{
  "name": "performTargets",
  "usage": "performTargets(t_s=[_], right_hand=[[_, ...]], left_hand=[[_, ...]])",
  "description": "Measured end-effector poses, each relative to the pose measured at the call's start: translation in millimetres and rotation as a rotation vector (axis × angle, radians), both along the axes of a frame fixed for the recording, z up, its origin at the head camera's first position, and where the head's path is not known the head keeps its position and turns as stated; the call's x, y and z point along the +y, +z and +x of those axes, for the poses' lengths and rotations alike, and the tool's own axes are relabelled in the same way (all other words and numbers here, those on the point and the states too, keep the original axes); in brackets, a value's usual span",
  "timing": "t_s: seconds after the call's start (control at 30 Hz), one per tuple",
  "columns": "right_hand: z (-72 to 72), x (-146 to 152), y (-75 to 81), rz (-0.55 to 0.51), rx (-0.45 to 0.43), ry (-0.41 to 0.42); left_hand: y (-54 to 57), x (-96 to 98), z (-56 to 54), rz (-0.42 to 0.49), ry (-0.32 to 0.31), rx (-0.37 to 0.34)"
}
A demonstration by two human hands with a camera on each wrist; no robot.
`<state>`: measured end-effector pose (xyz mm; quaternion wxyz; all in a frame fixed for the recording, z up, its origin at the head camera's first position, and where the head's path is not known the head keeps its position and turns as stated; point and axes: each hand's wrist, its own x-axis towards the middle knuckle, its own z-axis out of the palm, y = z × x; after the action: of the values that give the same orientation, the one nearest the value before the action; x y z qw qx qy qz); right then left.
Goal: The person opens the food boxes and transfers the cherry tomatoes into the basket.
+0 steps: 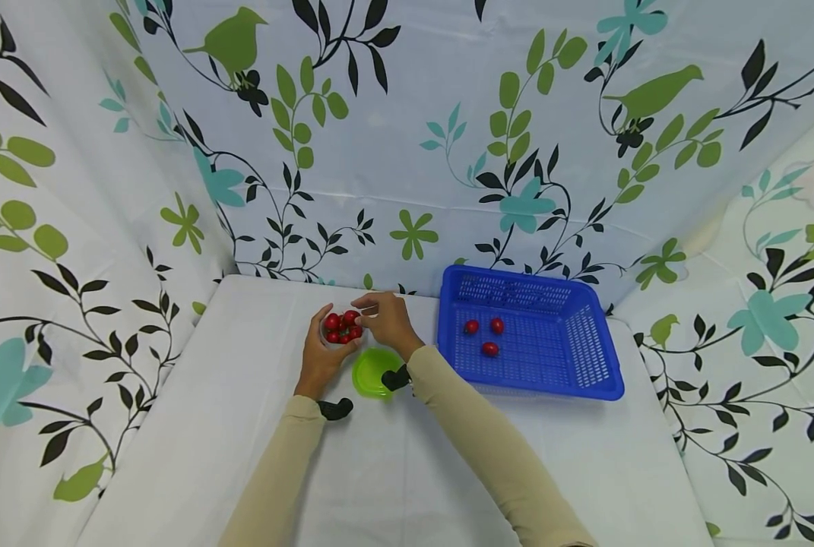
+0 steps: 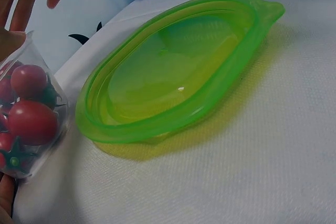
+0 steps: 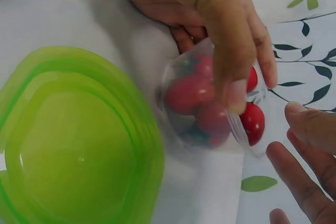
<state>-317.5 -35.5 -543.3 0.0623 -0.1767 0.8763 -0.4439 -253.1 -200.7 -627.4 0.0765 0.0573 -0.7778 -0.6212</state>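
Note:
My left hand (image 1: 319, 362) grips a clear plastic container (image 3: 176, 125) filled with several red cherry tomatoes (image 2: 32, 123), some with green stems. Its thumb lies over the rim in the right wrist view. Over the far right side of the container hovers my right hand (image 1: 387, 320), fingers spread and slightly bent, with no object visible between them. A green translucent lid (image 1: 368, 374) lies on the table just in front of the container, partly beneath the right wrist in the head view.
To the right stands a blue plastic basket (image 1: 550, 346) with three red tomatoes (image 1: 491, 349) inside. Both rest on a white-covered table (image 1: 242, 349). A patterned curtain (image 1: 407, 167) encloses the back and sides. Black wrist straps (image 1: 336, 409) are worn on both arms.

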Motion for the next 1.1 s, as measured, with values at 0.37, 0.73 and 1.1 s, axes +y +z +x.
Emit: performTargets(t_s=[0.37,0.73,1.1], right_hand=[[0.7,-14.5,-3.4,0.04,-0.01,0.025],[5.5,-18.7,-3.0,0.034,-0.046,0.012],[6.5,-27.1,-8.4,0.079,-0.019,0.009]], left_hand=[[-0.4,-1.2,-0.5,0.013,-0.012,0.011],[-3.6,-2.8,-1.4,-0.009,-0.014,-0.006],[-3.5,-1.7,-2.0,-0.028,0.004,-0.01]])
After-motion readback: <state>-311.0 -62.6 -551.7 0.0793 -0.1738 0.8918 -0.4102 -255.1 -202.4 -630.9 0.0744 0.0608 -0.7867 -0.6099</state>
